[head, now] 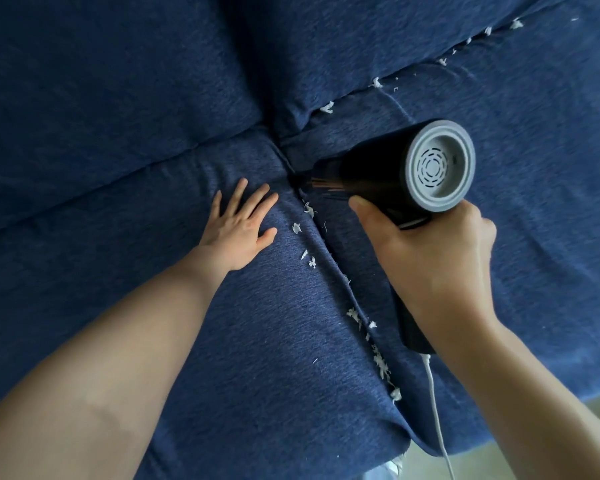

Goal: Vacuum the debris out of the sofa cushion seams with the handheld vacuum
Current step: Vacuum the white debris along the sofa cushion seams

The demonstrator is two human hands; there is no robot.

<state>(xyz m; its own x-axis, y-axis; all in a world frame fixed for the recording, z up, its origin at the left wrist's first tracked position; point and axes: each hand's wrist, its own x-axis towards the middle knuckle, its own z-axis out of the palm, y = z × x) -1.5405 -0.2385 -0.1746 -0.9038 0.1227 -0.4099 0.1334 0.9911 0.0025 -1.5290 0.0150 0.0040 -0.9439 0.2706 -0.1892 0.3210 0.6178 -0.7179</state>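
Barely begun, I judge: the right hand [440,258] grips the vacuum [395,171], nozzle at the seam [321,244] beside the flat, empty left hand [241,225], white scraps [381,365] still lining it nearer the wrists

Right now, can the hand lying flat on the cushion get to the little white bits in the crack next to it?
Probably yes. The left hand lies flat on the seat cushion, and the nearest white bits sit just beside its thumb with only bare fabric between. The vacuum works farther up the seam.
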